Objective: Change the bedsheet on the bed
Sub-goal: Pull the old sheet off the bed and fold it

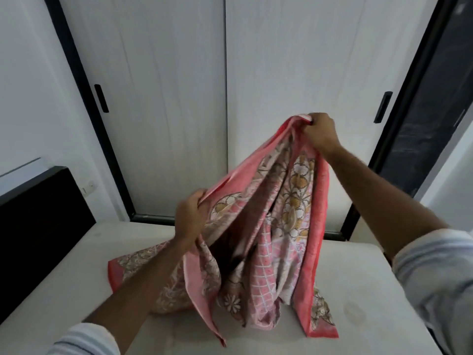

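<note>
A pink bedsheet [268, 226] with a red border and a gold and white floral print hangs bunched in folds above the bare off-white mattress [358, 290]. My right hand [320, 133] grips its top edge, raised high in front of the wardrobe. My left hand [190, 217] grips the border lower down and to the left. The sheet's lower folds rest crumpled on the mattress.
A white sliding-door wardrobe [166, 98] with black frame and handles stands just behind the bed. A dark headboard [38, 213] is on the left, with a wall socket [89, 187] above it. A dark doorway or curtain [435, 98] is at the right.
</note>
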